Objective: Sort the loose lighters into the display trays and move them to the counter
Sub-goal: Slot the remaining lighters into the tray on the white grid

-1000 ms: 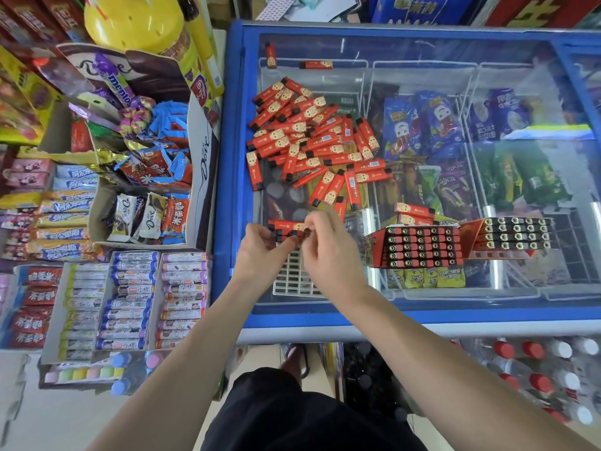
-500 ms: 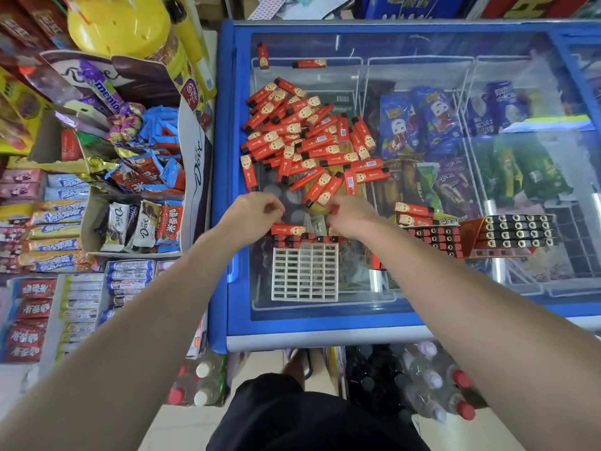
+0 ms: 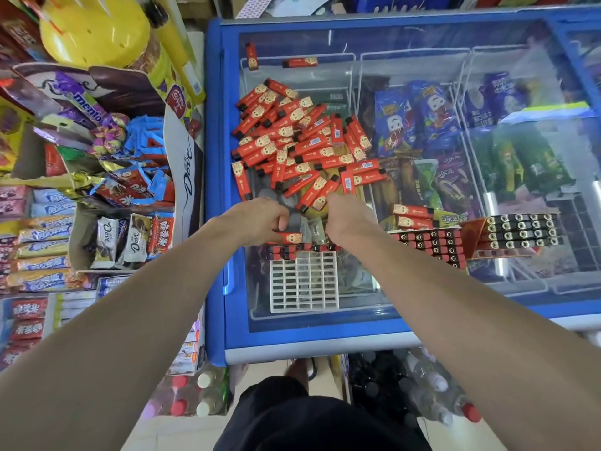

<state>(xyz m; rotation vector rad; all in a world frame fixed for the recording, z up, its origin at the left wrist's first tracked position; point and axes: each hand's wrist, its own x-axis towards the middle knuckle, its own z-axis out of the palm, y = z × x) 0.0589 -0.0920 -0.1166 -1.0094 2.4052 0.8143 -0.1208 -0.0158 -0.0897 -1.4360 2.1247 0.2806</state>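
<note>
A heap of loose red lighters (image 3: pixel 292 141) lies on the glass lid of a blue freezer (image 3: pixel 227 323). Below it sits a white grid tray (image 3: pixel 304 288) with one row of lighters (image 3: pixel 283 252) standing in its far edge. My left hand (image 3: pixel 260 219) pinches a red lighter (image 3: pixel 290 237) just above that row. My right hand (image 3: pixel 348 216) reaches with curled fingers into the near edge of the heap; what its fingers hold is hidden. Two filled trays (image 3: pixel 432 245) (image 3: pixel 520 231) stand to the right, with two loose lighters (image 3: pixel 413 216) beside them.
Two stray lighters (image 3: pixel 299 62) lie at the far end of the lid. Left of the freezer are open boxes of chocolate and candy (image 3: pixel 130 196) and a yellow jar (image 3: pixel 94 27). Bottles (image 3: pixel 439 398) stand on the floor below.
Both hands left the tray's far row, where they were together, and moved apart toward the heap. The left carries one lighter; the right now reaches the pile's near edge.
</note>
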